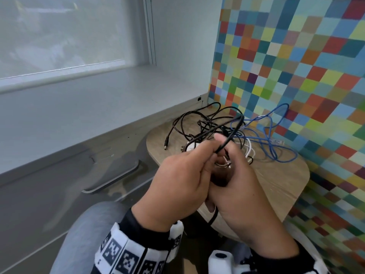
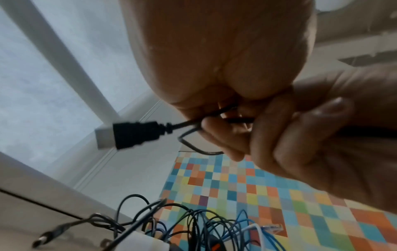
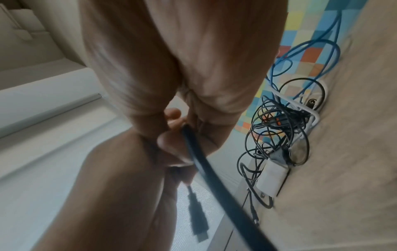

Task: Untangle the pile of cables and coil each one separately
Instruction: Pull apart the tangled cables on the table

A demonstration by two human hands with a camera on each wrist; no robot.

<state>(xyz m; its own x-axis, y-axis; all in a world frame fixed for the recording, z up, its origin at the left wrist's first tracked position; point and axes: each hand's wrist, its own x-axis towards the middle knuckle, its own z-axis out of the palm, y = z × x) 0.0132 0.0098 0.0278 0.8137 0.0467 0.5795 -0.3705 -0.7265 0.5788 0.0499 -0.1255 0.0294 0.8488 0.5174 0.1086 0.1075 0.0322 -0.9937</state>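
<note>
1. Black cable is what I am working on: both hands are meeting above the near part of the wooden tabletop, and I am pinching its thin cord between them.
2. My left hand is curling its fingers round the cord close to the USB plug, which is sticking out free past my fingertips.
3. My right hand is gripping the same cord, with a length of it running back past my wrist.
4. To do this step well, I judge I should be keeping the plug end pinned and feeding the cord into even loops, easing it out of the pile rather than tugging, since a hard pull would likely tighten the knots.
5. I am watching the arc of cord rising from my fingers back to the pile; it looks slack.
6. That pile is lying on the far part of the tabletop, near the chequered wall: thin black leads, a blue network cable, a white cable and a white adapter, all crossing one another.
7. One black barrel plug is poking out at the pile's left edge.
</note>
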